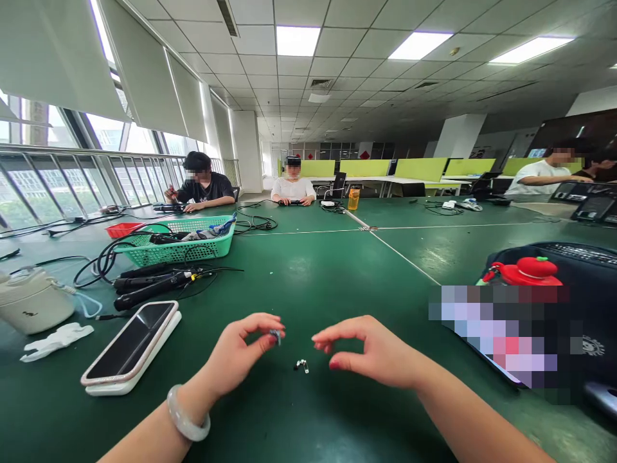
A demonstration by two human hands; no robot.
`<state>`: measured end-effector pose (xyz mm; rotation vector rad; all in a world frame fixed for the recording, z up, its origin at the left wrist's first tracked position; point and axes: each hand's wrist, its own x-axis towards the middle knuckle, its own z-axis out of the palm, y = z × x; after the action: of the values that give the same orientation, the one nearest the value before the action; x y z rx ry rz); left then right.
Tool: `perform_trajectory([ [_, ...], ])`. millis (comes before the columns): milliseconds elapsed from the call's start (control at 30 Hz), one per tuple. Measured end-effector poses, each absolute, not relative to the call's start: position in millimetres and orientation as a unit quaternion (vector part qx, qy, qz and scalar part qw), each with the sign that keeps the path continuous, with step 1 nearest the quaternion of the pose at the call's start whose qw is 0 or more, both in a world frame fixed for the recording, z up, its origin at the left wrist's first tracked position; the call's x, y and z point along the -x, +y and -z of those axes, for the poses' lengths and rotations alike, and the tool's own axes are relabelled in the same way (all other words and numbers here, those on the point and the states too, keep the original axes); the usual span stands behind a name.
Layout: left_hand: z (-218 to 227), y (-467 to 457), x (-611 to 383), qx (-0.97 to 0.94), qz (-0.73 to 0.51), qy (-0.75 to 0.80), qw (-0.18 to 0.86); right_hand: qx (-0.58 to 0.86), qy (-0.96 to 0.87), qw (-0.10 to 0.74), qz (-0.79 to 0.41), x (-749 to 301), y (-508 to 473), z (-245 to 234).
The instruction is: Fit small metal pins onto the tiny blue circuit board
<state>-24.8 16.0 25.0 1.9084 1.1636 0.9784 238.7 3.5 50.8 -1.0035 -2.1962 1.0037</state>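
Note:
Between the thumb and fingers of my left hand [248, 347] is a small grey-blue piece [275, 335], too small to name. A pale bangle [187, 415] circles my left wrist. My right hand [369, 350] hovers over the table with thumb and fingers apart and nothing between them. On the green tabletop [332, 424], between both hands, lies a little cluster of tiny white and black parts [302, 366]. One of them looks like a safety pin; the others are too small to make out.
To the left lie stacked phones [132, 344], a crumpled tissue [58, 341], a beige container [33, 299], black handles with cables [149, 286] and a green basket [186, 247]. A dark bag [590, 308] with a red-topped bottle [533, 271] is at right. Several people sit farther off.

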Motion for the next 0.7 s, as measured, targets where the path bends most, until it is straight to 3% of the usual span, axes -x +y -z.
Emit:
perform_trajectory([
  [67,-21.1,22.3,29.5,-0.69,-0.379,0.524,0.326,0.416,-0.813,0.28,-0.295,-223.8,3.4,-39.6],
  [133,-15.3,28.2,31.9,-0.683,-0.345,0.567,0.304,0.415,-0.853,0.239,-0.207,-211.8,4.5,-25.8],
  [300,-2.6,27.1,20.8,-0.732,-0.304,0.533,0.297,0.393,-0.898,0.171,-0.104,-184.2,0.9,-0.4],
  [700,-4.9,15.8,9.3,-0.686,-0.306,0.449,0.484,0.371,-0.904,0.195,-0.087,-177.9,0.5,16.8],
])
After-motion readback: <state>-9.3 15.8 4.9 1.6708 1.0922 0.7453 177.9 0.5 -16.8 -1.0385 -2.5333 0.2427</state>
